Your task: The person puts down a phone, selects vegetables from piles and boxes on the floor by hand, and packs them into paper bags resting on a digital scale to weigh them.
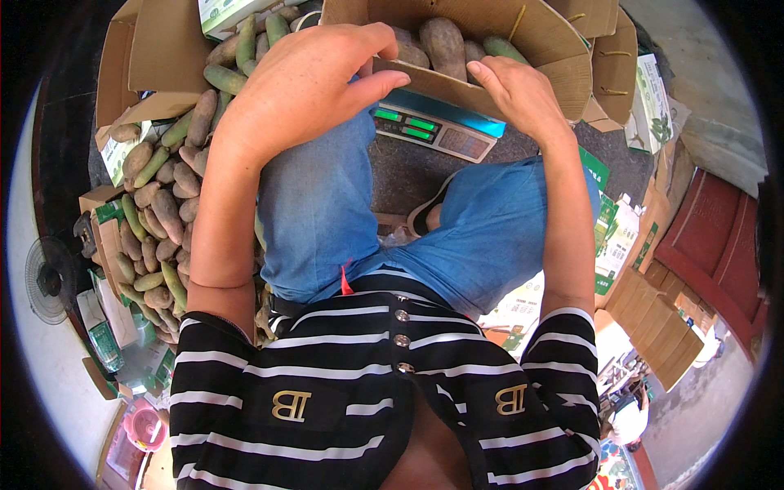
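Brown corrugated cardboard box [523,49] of brown and green oblong fruits [443,42], upper centre of frame on a digital scale [433,131], gripped at its near edge by our left hand [306,82] and right hand [518,94].

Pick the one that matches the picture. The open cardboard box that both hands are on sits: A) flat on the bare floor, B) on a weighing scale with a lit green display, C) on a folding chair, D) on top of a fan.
B: the cardboard box, with the left hand and right hand on its near wall, rests on the weighing scale whose green display shows just beneath it.
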The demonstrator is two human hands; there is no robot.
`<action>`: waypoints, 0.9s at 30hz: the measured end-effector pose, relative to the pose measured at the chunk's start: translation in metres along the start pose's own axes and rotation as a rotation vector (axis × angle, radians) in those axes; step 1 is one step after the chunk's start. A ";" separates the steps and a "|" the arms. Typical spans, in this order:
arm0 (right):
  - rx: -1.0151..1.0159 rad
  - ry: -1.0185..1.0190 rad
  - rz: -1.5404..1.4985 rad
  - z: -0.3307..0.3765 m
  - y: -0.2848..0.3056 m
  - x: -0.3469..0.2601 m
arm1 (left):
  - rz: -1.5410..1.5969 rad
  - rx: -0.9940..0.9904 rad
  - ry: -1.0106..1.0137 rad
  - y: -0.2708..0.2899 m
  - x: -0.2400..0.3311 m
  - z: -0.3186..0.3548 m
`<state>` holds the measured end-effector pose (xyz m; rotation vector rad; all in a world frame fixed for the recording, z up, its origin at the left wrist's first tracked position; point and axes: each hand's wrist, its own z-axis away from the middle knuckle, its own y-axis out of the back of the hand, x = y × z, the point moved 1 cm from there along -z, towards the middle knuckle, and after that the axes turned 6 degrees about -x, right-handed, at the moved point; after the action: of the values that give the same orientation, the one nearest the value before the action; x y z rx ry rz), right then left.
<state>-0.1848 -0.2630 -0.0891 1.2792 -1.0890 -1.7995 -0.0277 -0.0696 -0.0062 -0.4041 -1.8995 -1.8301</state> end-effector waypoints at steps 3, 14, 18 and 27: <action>0.006 -0.001 0.008 0.000 0.000 0.000 | -0.009 0.000 -0.004 0.001 0.000 0.000; 0.035 -0.007 0.024 0.001 -0.002 0.001 | -0.009 -0.010 0.012 0.001 0.001 0.000; 0.011 -0.007 0.017 0.001 -0.002 0.002 | -0.001 -0.010 0.021 0.001 0.001 0.000; 0.032 -0.058 0.067 0.001 -0.006 0.011 | 0.022 -0.068 0.102 0.006 0.005 0.000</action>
<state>-0.1893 -0.2693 -0.0985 1.2019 -1.1824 -1.7857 -0.0287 -0.0700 0.0014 -0.3463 -1.7620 -1.8688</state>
